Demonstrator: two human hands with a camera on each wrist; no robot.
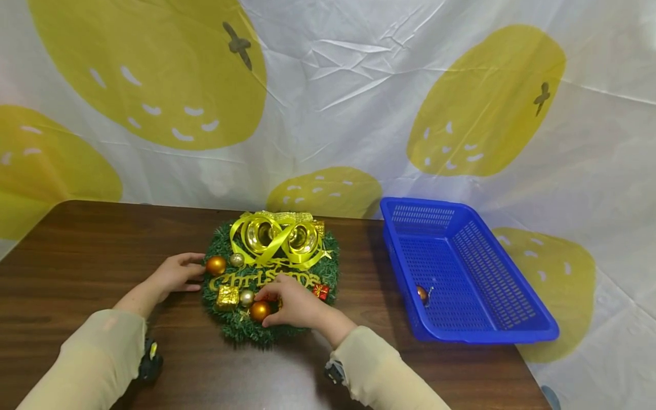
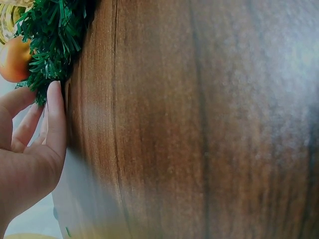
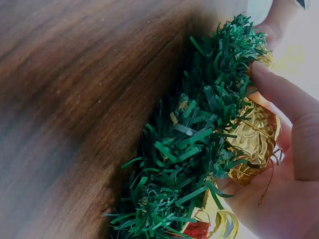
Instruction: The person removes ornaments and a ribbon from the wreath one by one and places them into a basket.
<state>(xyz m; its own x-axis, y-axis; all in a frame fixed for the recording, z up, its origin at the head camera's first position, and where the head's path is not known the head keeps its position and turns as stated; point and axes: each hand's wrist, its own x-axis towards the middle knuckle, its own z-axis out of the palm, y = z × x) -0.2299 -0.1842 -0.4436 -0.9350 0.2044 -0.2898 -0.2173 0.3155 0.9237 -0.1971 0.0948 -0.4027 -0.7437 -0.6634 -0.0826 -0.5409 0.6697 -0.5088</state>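
Observation:
A green tinsel wreath (image 1: 330,267) lies on the table, bearing a gold Christmas sign (image 1: 241,280), two shiny gold bells (image 1: 258,233) with yellow ribbon, and small ornaments. My right hand (image 1: 299,304) reaches over its front part, thumb and fingers pinching an orange ball (image 1: 259,311). Beside that ball are a small silvery ball (image 1: 246,298) and a gold gift box (image 1: 228,296). In the right wrist view, a crinkled gold ornament (image 3: 254,139) lies beneath the palm. At the wreath's left edge my left hand (image 1: 171,277) has loosely extended fingers against the greenery, near another orange ball (image 1: 216,265).
To the right stands a blue perforated basket (image 1: 463,213), with one small orange-brown ball (image 1: 422,294) inside. The brown wooden table (image 1: 102,239) ends at a fabric backdrop (image 1: 348,114) printed with yellow fruit. A red gift box (image 1: 320,291) sits on the wreath's right side.

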